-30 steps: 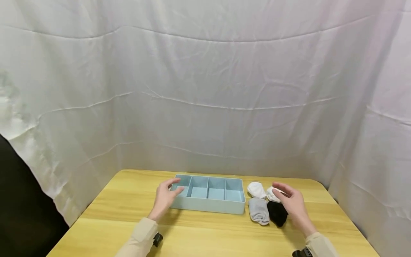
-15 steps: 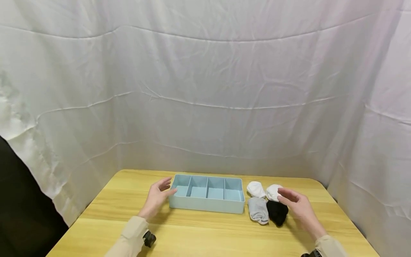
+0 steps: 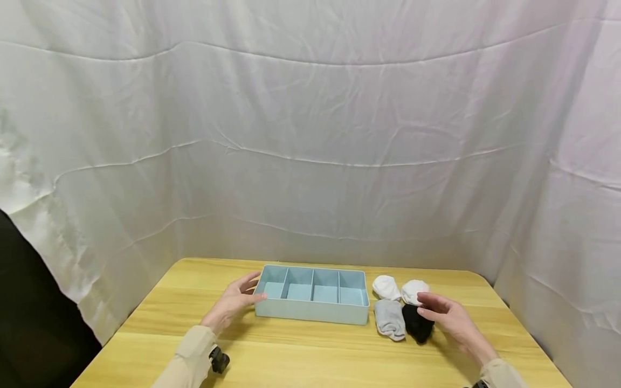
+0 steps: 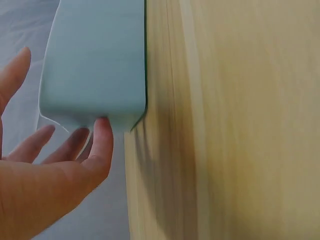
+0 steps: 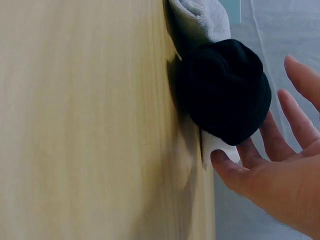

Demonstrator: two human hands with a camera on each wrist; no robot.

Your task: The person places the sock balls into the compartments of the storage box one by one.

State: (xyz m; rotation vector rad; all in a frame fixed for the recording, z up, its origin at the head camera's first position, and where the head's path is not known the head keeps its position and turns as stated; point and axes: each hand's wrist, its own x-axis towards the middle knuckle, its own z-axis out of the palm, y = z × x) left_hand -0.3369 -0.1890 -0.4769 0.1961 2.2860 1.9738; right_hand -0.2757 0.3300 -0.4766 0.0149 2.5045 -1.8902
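A light blue box (image 3: 310,310) with several compartments in a row stands on the table. My left hand (image 3: 234,299) is at its left end, fingers slightly bent and spread; in the left wrist view the fingertips (image 4: 102,125) are right at the box's end wall. Just right of the box lie balled-up socks: a grey one (image 3: 390,320), a black one (image 3: 417,324) and two white ones, left (image 3: 386,288) and right (image 3: 413,291). Beside the black sock, my right hand (image 3: 451,319) has its thumb and fingers apart, with nothing between them.
The wooden table (image 3: 301,358) has rounded far corners. Pale curtains (image 3: 310,188) hang behind it and on both sides. Something black (image 3: 39,302) shows at the far left edge of the head view.
My left hand has shifted left from over the box's left compartment to its end wall. The right hand has drawn back right and lower, uncovering the right white sock. Box and socks stay put.
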